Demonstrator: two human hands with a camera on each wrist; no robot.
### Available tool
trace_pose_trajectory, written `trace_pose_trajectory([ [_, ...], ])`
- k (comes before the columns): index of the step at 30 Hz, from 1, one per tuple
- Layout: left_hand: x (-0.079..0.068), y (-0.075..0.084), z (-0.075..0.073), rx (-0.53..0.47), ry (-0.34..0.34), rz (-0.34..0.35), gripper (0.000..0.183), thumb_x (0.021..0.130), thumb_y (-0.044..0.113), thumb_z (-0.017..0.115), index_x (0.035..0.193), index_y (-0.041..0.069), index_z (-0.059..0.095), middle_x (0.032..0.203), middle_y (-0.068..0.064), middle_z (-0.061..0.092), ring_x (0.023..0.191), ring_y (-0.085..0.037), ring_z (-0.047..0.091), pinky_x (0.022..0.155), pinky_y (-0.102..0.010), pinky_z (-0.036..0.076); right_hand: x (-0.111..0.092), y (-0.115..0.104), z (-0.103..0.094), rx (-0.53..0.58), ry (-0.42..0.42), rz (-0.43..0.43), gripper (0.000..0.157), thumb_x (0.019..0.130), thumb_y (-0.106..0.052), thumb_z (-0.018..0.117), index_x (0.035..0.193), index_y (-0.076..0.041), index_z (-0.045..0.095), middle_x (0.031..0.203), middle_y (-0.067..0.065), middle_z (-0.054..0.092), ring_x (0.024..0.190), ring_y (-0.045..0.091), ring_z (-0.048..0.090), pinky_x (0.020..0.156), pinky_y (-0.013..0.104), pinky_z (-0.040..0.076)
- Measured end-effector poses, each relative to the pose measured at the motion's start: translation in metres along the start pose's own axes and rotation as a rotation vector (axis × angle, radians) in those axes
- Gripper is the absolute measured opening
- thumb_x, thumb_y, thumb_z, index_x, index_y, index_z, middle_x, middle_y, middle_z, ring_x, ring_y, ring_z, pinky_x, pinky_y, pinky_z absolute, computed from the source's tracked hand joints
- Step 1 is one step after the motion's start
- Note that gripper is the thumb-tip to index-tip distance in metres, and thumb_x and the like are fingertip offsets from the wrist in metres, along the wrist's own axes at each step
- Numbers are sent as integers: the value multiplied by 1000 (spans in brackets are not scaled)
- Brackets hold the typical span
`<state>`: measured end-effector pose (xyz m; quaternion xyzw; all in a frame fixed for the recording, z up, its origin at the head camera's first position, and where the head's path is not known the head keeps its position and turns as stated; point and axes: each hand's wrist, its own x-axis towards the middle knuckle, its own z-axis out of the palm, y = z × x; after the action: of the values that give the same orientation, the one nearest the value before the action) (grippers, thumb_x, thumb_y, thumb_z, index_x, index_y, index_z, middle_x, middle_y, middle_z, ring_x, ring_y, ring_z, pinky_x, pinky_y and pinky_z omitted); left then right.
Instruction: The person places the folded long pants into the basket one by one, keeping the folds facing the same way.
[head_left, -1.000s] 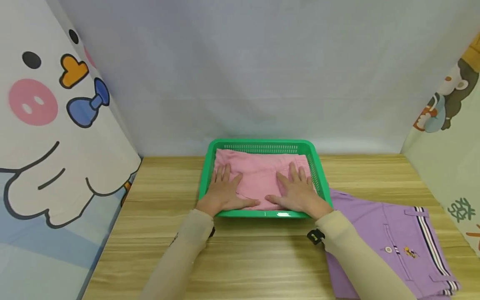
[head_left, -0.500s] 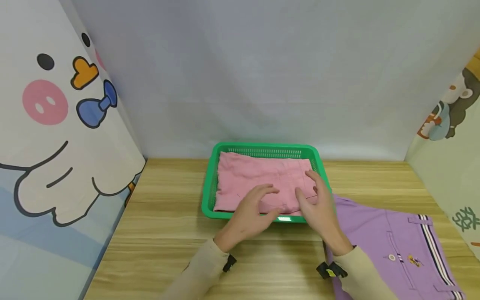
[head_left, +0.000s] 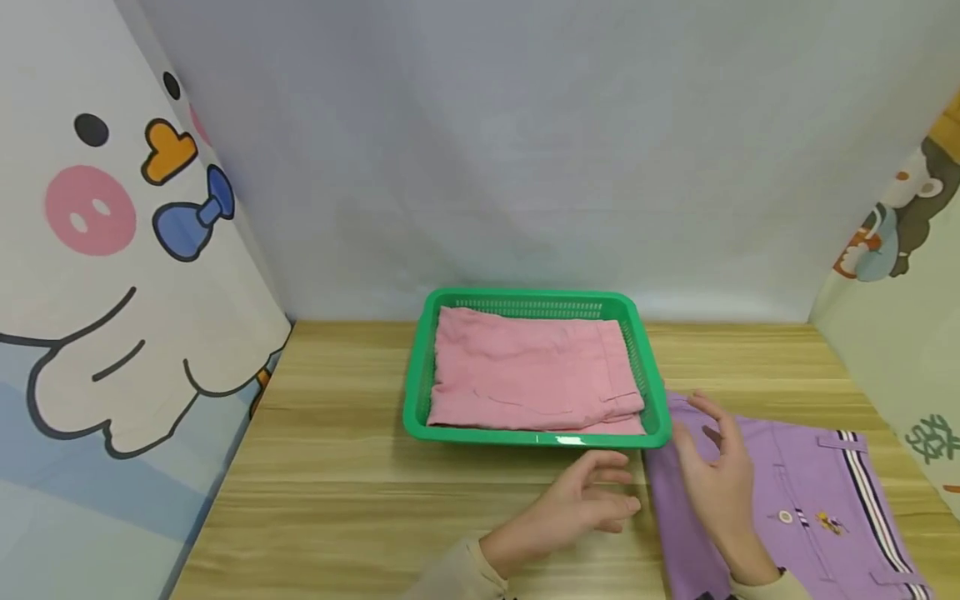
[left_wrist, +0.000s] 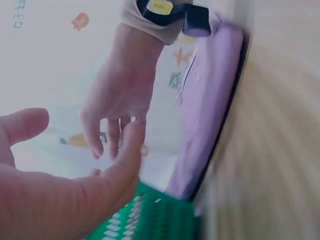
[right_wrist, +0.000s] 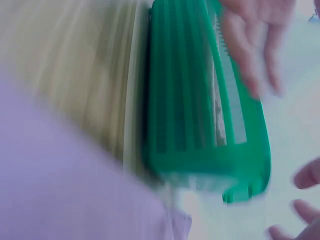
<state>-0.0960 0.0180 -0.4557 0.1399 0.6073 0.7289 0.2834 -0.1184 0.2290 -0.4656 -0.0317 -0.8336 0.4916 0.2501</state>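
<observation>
A folded pink garment lies flat inside the green plastic basket. My left hand hovers over the wood in front of the basket, fingers loosely bent, holding nothing. Close to the basket's right front corner, my right hand is above the purple pants, thumb and fingers apart with nothing between them. The pants lie spread on the table, with belt loops, a striped waistband and a buttoned pocket. In the left wrist view both hands appear near the pants; the right wrist view is blurred.
The wooden table extends left of and in front of the basket. A plain pale curtain stands behind it. Cartoon-printed panels flank both sides, the left panel reaching down along the table's edge.
Both hands have lifted off the pink garment, left the basket and moved towards me and to the right. The pink garment stays in the basket; the purple pants lie as before.
</observation>
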Motion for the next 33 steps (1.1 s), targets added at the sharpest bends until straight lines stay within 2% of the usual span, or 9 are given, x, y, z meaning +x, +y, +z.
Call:
trace_pose_trajectory([
  [3, 3, -9, 9, -43, 14, -134, 58, 100, 13, 68, 153, 5, 45, 148, -14, 56, 121, -23, 68, 96, -43, 62, 2, 14, -23, -162, -121, 86, 46, 100, -9, 69, 142, 4, 59, 153, 25, 55, 148, 37, 47, 119, 48, 40],
  [6, 8, -19, 17, -42, 13, -218, 63, 100, 16, 67, 156, 4, 42, 152, -18, 52, 128, -30, 63, 102, -53, 59, 5, 31, -46, -285, -253, 152, 54, 103, -22, 67, 146, 6, 53, 153, 36, 48, 146, 57, 39, 116, 73, 32],
  [10, 17, -32, 25, -84, 13, -280, 64, 99, 16, 68, 155, 4, 41, 152, -20, 52, 134, -39, 58, 106, -62, 54, 5, 55, -73, -391, -357, 199, 58, 107, -32, 60, 147, 9, 50, 151, 41, 45, 141, 63, 38, 113, 76, 31],
  [14, 23, -39, 32, -128, 37, -307, 62, 98, 16, 69, 153, 3, 42, 145, -20, 57, 135, -43, 57, 106, -64, 53, 2, 74, -93, -460, -405, 240, 62, 109, -35, 57, 146, 14, 47, 150, 45, 42, 138, 65, 38, 112, 76, 31],
  [20, 31, -43, 41, -196, 51, -345, 61, 97, 16, 66, 152, 0, 42, 140, -22, 59, 136, -49, 56, 108, -69, 50, 3, 93, -120, -570, -373, 269, 63, 108, -33, 55, 143, 19, 46, 142, 48, 44, 127, 67, 45, 104, 74, 38],
  [24, 34, -46, 50, -239, 50, -368, 61, 97, 15, 66, 151, 0, 42, 139, -21, 58, 136, -51, 55, 110, -70, 48, 5, 105, -136, -632, -319, 302, 62, 106, -32, 55, 140, 19, 46, 140, 47, 42, 124, 69, 43, 100, 77, 37],
  [27, 35, -48, 55, -256, 71, -373, 62, 96, 14, 67, 151, -1, 42, 139, -20, 57, 136, -52, 54, 110, -71, 47, 7, 112, -146, -644, -297, 385, 64, 106, -31, 54, 143, 20, 42, 144, 49, 33, 131, 72, 34, 106, 82, 32],
  [29, 35, -48, 58, -269, 87, -372, 62, 96, 13, 67, 150, -2, 41, 139, -21, 56, 136, -54, 53, 110, -73, 45, 7, 116, -152, -661, -298, 473, 66, 106, -31, 53, 146, 19, 37, 148, 51, 28, 136, 72, 31, 111, 81, 29],
  [33, 35, -48, 62, -291, 122, -380, 62, 96, 11, 67, 149, -6, 39, 140, -26, 54, 135, -59, 50, 110, -76, 43, 8, 124, -163, -698, -319, 634, 74, 106, -31, 52, 154, 18, 25, 149, 51, 27, 137, 70, 33, 116, 76, 31],
])
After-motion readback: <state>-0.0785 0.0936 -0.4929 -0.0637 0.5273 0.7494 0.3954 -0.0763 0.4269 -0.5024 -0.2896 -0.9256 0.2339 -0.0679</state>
